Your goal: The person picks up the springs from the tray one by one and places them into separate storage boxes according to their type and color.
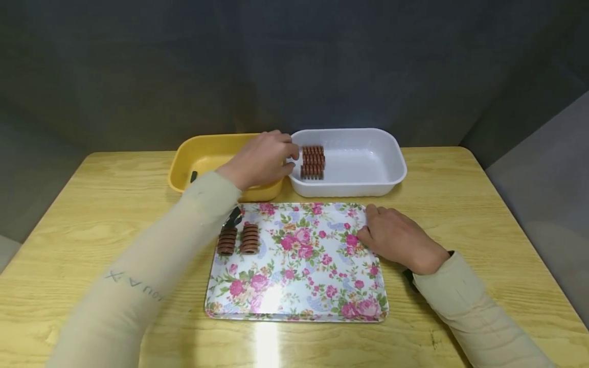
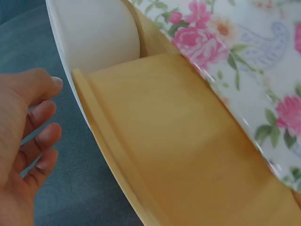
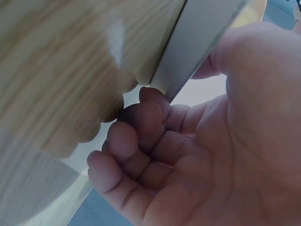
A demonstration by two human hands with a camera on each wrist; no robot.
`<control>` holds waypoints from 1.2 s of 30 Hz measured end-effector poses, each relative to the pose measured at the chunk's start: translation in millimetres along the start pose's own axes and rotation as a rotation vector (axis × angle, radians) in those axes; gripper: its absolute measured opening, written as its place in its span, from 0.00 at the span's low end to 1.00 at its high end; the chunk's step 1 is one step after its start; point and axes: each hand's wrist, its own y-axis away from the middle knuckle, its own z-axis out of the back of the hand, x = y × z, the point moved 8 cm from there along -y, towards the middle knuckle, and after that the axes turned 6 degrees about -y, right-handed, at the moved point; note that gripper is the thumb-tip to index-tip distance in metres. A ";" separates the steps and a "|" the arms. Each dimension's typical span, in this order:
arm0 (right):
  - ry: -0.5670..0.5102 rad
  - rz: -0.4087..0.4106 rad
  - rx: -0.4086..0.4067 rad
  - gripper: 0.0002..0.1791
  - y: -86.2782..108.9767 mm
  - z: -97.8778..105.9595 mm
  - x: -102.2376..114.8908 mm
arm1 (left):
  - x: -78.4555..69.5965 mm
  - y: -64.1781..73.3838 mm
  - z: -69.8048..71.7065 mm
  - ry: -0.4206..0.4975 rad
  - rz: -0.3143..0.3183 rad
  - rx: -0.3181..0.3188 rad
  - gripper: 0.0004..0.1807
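Note:
My left hand [image 1: 264, 159] is over the yellow bin's right end, beside the white bin's left rim. Its fingers are loosely bent, and the left wrist view shows nothing between the fingers [image 2: 40, 136]. Several brown ribbed cylinders [image 1: 313, 162] lie in a column at the left inside the white bin [image 1: 363, 190]. Two more brown ribbed cylinders [image 1: 250, 239] lie side by side on the flowered tray [image 1: 294, 286], near its upper left. At the tray's right edge, my right hand [image 1: 400, 237] grips the rim, thumb on the inner side and curled fingers [image 3: 122, 141] outside.
The yellow bin [image 1: 184, 158] stands against the white bin, behind the tray; my left forearm hides part of it. A small dark piece [image 1: 194, 176] shows beside the left sleeve. The wooden table [image 1: 483, 220] extends to both sides, with a dark curtain [image 1: 368, 66] behind.

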 end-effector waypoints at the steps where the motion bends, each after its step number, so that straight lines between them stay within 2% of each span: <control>1: 0.001 0.001 0.000 0.09 -0.2 0.0 -0.7 | -0.2 1.5 1.6 -0.003 -0.005 -0.009 0.11; 11: -0.012 0.000 -0.008 0.10 0.7 1.8 -5.4 | -10.3 17.3 9.1 -0.035 -0.099 -0.117 0.09; 20: -0.015 -0.005 -0.011 0.10 0.2 2.8 -6.8 | -22.0 35.0 13.4 -0.008 -0.180 -0.206 0.09; 29: -0.021 -0.007 -0.011 0.09 -1.8 0.6 -9.0 | -29.9 54.9 11.5 0.035 -0.198 -0.194 0.06; 36: -0.014 -0.018 -0.011 0.09 -2.2 1.1 -10.3 | -35.8 67.2 10.6 0.060 -0.204 -0.142 0.06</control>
